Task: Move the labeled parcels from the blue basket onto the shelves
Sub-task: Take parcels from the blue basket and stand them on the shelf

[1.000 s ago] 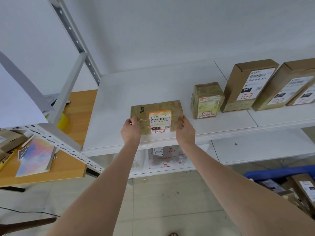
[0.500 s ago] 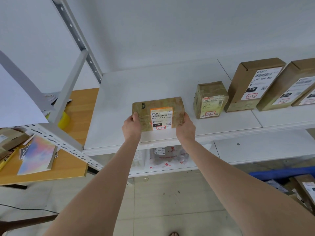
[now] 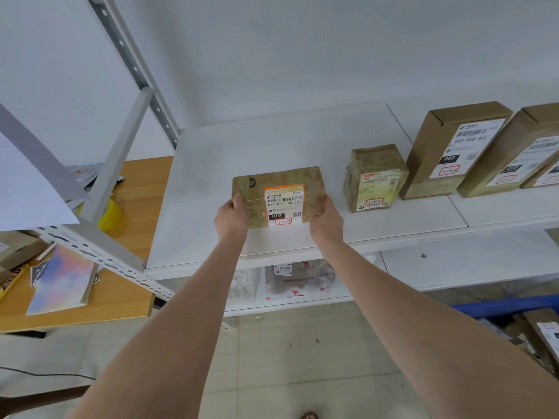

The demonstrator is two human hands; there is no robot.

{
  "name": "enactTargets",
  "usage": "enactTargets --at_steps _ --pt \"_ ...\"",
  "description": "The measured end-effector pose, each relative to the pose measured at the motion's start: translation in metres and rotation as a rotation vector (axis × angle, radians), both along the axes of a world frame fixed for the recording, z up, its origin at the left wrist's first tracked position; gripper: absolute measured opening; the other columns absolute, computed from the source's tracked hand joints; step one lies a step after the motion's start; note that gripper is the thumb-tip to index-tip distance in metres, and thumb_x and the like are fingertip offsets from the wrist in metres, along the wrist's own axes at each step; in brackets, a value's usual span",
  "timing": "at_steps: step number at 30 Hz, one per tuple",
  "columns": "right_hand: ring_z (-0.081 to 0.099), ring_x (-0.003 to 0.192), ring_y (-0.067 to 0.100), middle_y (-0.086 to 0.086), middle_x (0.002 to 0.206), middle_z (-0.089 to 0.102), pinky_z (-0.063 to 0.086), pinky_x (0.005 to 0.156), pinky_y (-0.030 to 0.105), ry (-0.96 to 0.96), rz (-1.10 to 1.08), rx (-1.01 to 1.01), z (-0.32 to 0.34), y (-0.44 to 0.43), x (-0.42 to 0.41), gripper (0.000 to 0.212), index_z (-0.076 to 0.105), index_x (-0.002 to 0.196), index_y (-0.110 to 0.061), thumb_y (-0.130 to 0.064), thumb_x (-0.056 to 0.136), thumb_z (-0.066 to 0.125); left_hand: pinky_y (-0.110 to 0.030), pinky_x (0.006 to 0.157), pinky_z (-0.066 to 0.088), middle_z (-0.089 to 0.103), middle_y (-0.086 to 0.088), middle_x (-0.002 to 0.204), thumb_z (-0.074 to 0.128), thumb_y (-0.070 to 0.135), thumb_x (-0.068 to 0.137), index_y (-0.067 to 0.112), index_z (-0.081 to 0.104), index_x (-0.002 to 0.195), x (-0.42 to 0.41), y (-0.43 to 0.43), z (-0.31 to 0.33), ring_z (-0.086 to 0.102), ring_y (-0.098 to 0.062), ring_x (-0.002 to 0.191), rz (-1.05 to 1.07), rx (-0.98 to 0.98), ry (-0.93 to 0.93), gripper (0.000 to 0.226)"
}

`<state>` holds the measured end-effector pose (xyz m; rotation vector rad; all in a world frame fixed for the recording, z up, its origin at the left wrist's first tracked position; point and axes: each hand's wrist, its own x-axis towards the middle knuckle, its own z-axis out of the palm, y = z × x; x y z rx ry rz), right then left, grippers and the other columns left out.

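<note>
Placing step: labeled parcel (image 3: 279, 196) held upright over the near half of the upper shelf (image 3: 242, 146), label side facing near; contact between its bottom edge and the board cannot be confirmed.
Left hand (image 3: 231, 217): grips the left end of the parcel, thumb laid on the near face; fingers hidden behind the box.
Right hand (image 3: 326, 220): grips the right end in the same manner, thumb at the near right corner; fingers likewise hidden.
Parcel position: left of the small taped parcel (image 3: 375, 178), near it but apart, and roughly level with its near face.
Already shelved: small taped parcel, tall carton marked 060 (image 3: 453, 149) and a further carton (image 3: 514, 155) at the right edge, in a row with labels facing near; bagged parcel (image 3: 299, 279) on the lower shelf (image 3: 469, 261).
Remaining stock: blue basket (image 3: 496, 306) at lower right, on the floor, with at least one labeled box (image 3: 541, 331) inside; full count cut off by the frame edge.
Progress estimate: judged well under way but not complete, with several parcels shelved, one in hand and more waiting in the basket.
Next requirement: seat the parcel flat on the board, let go with both hands, return to the basket.
</note>
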<state>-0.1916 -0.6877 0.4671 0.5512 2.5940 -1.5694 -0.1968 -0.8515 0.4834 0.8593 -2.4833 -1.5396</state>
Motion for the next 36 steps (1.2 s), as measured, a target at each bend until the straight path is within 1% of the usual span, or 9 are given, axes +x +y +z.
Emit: enactTargets --at_steps 4,15,21,23,27,30,31,33,36 --pt "0.055 0.112 0.028 0.010 0.125 0.059 0.043 0.084 0.031 -0.006 0.000 -0.004 0.000 0.000 -0.001 0.050 0.033 0.147 -0.019 -0.012 0.097 0.036 -0.030 0.061 0.033 0.044 -0.003 0.064 0.033 0.031 0.096 0.008 0.047 0.070 -0.001 0.000 0.000 0.040 -0.022 0.067 0.003 0.013 -0.003 0.038" --pt "0.056 0.111 0.029 0.010 0.124 0.059 0.045 0.086 0.032 -0.010 0.001 -0.029 0.000 0.000 -0.003 0.049 0.033 0.146 -0.019 -0.017 0.097 0.038 -0.032 0.072 0.037 0.048 -0.003 0.071 0.030 0.034 0.097 0.006 0.054 0.085 0.000 0.002 -0.001 0.045 -0.025 0.078 -0.005 0.046 -0.005 0.039" --pt "0.050 0.123 0.030 0.008 0.138 0.051 0.042 0.103 0.042 -0.065 0.039 -0.060 0.008 0.000 -0.001 0.055 0.024 0.150 -0.019 -0.019 0.097 0.039 -0.036 0.081 0.042 0.054 -0.010 0.088 0.028 0.033 0.098 0.007 0.054 0.090 -0.001 0.004 0.004 0.048 -0.027 0.086 -0.009 0.028 -0.050 0.038" --pt "0.048 0.124 0.031 0.009 0.142 0.047 0.041 0.104 0.043 -0.100 0.062 -0.071 0.012 0.001 0.001 0.056 0.020 0.150 -0.018 -0.023 0.098 0.039 -0.035 0.080 0.040 0.053 -0.010 0.089 0.027 0.032 0.098 0.007 0.054 0.091 -0.001 0.004 0.007 0.047 -0.027 0.087 -0.021 0.013 -0.078 0.038" --pt "0.040 0.132 0.033 0.012 0.151 0.034 0.037 0.102 0.039 -0.154 0.075 -0.081 0.018 0.005 0.004 0.063 0.008 0.152 -0.012 -0.030 0.100 0.040 -0.036 0.086 0.040 0.058 -0.014 0.107 0.024 0.036 0.099 0.006 0.056 0.113 0.003 0.005 0.014 0.048 -0.028 0.094 -0.031 0.048 -0.100 0.046" --pt "0.037 0.135 0.032 0.013 0.153 0.029 0.037 0.103 0.039 -0.161 0.056 -0.085 0.022 0.010 0.007 0.068 0.005 0.152 -0.012 -0.029 0.099 0.045 -0.039 0.097 0.037 0.046 -0.015 0.137 0.026 0.040 0.100 0.007 0.038 0.139 0.008 0.007 0.019 0.046 -0.032 0.118 0.000 0.049 -0.126 0.053" --pt "0.036 0.136 0.032 0.012 0.154 0.027 0.036 0.104 0.039 -0.161 0.050 -0.081 0.024 0.011 0.009 0.071 0.004 0.152 -0.013 -0.027 0.098 0.047 -0.041 0.101 0.035 0.038 -0.014 0.145 0.028 0.040 0.100 0.009 0.029 0.145 0.010 0.008 0.021 0.042 -0.032 0.126 0.022 0.039 -0.117 0.055" --pt "0.035 0.136 0.031 0.012 0.153 0.028 0.036 0.104 0.037 -0.155 0.040 -0.074 0.029 0.015 0.014 0.072 0.005 0.152 -0.013 -0.018 0.096 0.050 -0.043 0.102 0.036 0.028 -0.012 0.149 0.033 0.038 0.099 0.011 0.023 0.147 0.016 0.011 0.026 0.040 -0.033 0.130 0.074 -0.050 -0.044 0.056" --pt "0.029 0.140 0.030 0.010 0.156 0.022 0.032 0.109 0.038 -0.137 0.037 -0.055 0.033 0.020 0.023 0.076 0.004 0.153 -0.013 -0.018 0.094 0.052 -0.042 0.091 0.042 0.037 -0.012 0.139 0.040 0.031 0.098 0.011 0.036 0.139 0.026 0.020 0.034 0.044 -0.031 0.123 0.053 -0.316 0.151 0.047"
